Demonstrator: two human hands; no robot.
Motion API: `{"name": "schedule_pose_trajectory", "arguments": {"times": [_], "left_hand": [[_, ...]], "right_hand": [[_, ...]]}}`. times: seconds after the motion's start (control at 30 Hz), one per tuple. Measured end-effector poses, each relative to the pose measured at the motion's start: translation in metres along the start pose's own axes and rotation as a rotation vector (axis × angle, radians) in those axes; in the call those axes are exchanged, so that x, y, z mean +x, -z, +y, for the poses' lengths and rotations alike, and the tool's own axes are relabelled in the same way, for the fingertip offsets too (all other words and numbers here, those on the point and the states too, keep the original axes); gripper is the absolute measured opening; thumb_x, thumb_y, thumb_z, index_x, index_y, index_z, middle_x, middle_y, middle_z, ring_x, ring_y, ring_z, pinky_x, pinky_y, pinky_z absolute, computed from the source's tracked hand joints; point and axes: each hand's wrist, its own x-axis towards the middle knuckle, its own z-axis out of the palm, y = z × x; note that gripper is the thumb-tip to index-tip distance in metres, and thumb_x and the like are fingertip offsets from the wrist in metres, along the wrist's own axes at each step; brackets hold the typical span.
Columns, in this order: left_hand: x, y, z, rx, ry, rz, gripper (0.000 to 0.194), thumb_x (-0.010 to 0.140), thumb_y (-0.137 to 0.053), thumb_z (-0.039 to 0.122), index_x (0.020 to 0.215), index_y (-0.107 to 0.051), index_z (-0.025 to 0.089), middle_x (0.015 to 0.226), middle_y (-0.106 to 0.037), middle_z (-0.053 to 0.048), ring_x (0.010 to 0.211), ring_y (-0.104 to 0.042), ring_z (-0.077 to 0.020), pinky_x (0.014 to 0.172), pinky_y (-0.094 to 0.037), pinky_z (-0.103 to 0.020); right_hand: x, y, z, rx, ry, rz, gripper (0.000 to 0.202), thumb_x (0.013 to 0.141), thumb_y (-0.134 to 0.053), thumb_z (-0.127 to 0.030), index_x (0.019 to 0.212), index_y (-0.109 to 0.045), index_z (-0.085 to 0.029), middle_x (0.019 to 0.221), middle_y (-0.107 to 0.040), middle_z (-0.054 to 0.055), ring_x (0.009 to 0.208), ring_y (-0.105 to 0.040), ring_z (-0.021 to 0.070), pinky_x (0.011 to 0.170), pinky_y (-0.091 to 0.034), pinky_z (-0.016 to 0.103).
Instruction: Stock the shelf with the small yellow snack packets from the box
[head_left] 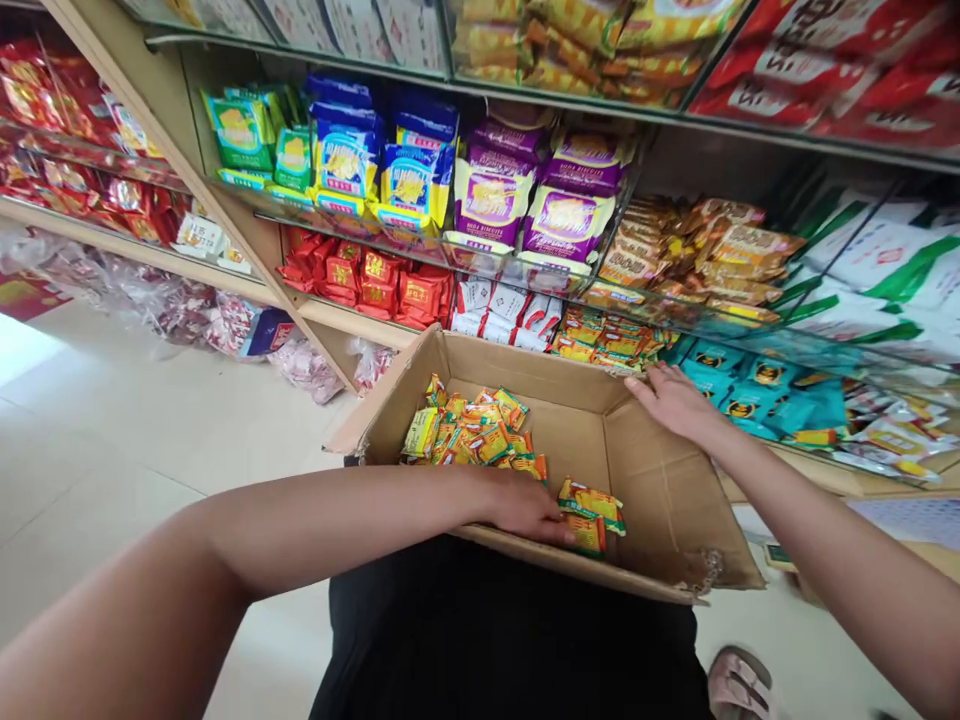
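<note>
An open cardboard box (555,410) sits in front of my body, just below the shelves. Small yellow-orange packets (480,430) are heaped in its left part. Two more packets (592,503) lie nearer its middle. My left hand (529,508) reaches over the near side into the box, its fingers stretched out and touching the lower of these two packets. At the box's far right corner, my right hand (675,402) grips the rim, with the thumb on the inner side and the other fingers partly hidden over the edge.
Glass-fronted shelves hold purple packs (566,220), blue packs (345,150), brown packets (750,250) and teal packets (757,385). Red packets (379,285) fill a lower compartment beside a wooden divider (217,220). Plastic bags (172,300) lie on the floor at left. A shoe (739,685) shows at bottom right.
</note>
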Motion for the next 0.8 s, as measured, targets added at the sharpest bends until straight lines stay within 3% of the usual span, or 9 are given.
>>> {"name": "schedule_pose_trajectory", "arguments": {"times": [0.13, 0.23, 0.4, 0.6, 0.8], "left_hand": [[-0.007, -0.004, 0.007, 0.075, 0.049, 0.005, 0.045, 0.084, -0.032, 0.049, 0.096, -0.063, 0.019, 0.096, -0.065, -0.011, 0.089, -0.059, -0.0247, 0.073, -0.044, -0.034], [-0.012, -0.004, 0.009, 0.081, 0.094, -0.008, 0.043, 0.083, -0.033, 0.048, 0.095, -0.063, 0.020, 0.093, -0.066, -0.010, 0.085, -0.060, -0.0239, 0.068, -0.044, -0.032], [-0.013, -0.002, 0.005, 0.094, 0.134, -0.005, 0.036, 0.081, -0.040, 0.044, 0.097, -0.062, 0.020, 0.092, -0.066, -0.010, 0.084, -0.060, -0.0243, 0.065, -0.045, -0.032], [-0.007, 0.000, -0.004, 0.129, 0.134, -0.023, 0.032, 0.077, -0.046, 0.040, 0.097, -0.063, 0.020, 0.089, -0.066, -0.010, 0.084, -0.060, -0.0272, 0.064, -0.045, -0.033], [-0.003, -0.006, -0.011, 0.119, 0.139, 0.025, 0.032, 0.073, -0.053, 0.038, 0.100, -0.061, 0.021, 0.092, -0.065, -0.010, 0.091, -0.057, -0.0285, 0.069, -0.045, -0.035]], "right_hand": [[0.025, 0.006, -0.003, -0.010, 0.006, 0.114, 0.058, 0.088, -0.022, -0.042, 0.123, -0.040, 0.001, 0.130, -0.036, 0.023, 0.125, -0.027, 0.0287, 0.101, -0.023, 0.039], [0.050, 0.009, -0.001, -0.005, -0.068, 0.161, 0.063, 0.086, -0.028, -0.048, 0.123, -0.039, 0.001, 0.130, -0.034, 0.026, 0.123, -0.028, 0.0328, 0.098, -0.026, 0.042], [0.072, 0.009, 0.005, 0.048, -0.230, -0.028, 0.068, 0.085, -0.023, -0.053, 0.126, -0.038, 0.000, 0.126, -0.040, 0.025, 0.119, -0.037, 0.0314, 0.093, -0.033, 0.040], [0.072, 0.013, 0.006, -0.016, -0.226, -0.138, 0.069, 0.083, -0.027, -0.055, 0.121, -0.045, 0.000, 0.114, -0.052, 0.024, 0.106, -0.050, 0.0317, 0.084, -0.040, 0.039], [0.089, 0.015, 0.001, -0.079, -0.078, 0.095, 0.052, 0.086, -0.026, -0.041, 0.113, -0.055, -0.006, 0.114, -0.053, 0.022, 0.104, -0.051, 0.0314, 0.085, -0.039, 0.043]]}}
